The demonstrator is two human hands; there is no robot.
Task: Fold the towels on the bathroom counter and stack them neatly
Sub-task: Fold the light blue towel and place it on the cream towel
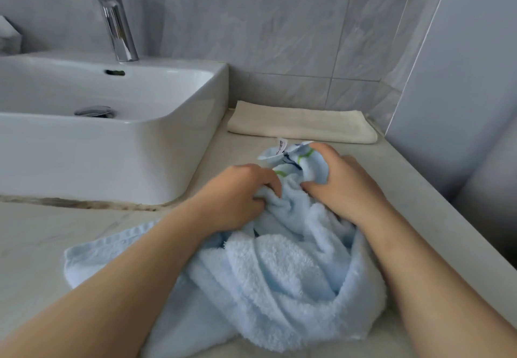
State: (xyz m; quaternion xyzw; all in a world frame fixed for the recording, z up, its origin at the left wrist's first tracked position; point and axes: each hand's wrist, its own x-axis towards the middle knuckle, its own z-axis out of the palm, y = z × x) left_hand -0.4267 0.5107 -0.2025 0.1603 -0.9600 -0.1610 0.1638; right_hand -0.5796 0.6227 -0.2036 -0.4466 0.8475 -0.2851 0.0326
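Blue towel: a light blue terry towel (pixel 279 273) lies bunched and unfolded on the counter (pixel 42 245), near centre, 1 corner spread flat toward the left. Its far end, with green and dark blue stripes and a white care label (pixel 282 145), is lifted between the 2 hands.
Left hand: the left hand (pixel 237 192) has its fingers curled into the towel's folds, gripping a bunch of cloth just left of the striped end.
Right hand: the right hand (pixel 344 181) grips the striped end, thumb and fingers closed round a gathered wad of cloth.
Cream towel: a cream towel (pixel 302 125) lies folded flat at the far edge of the counter against the tiled wall (pixel 279 22), apart from the blue towel.
Washbasin: a white rectangular washbasin (pixel 112 145) sits on the counter at the left, with a chrome tap (pixel 112 13) behind it and a chrome drain plug (pixel 94 111) in its bowl.
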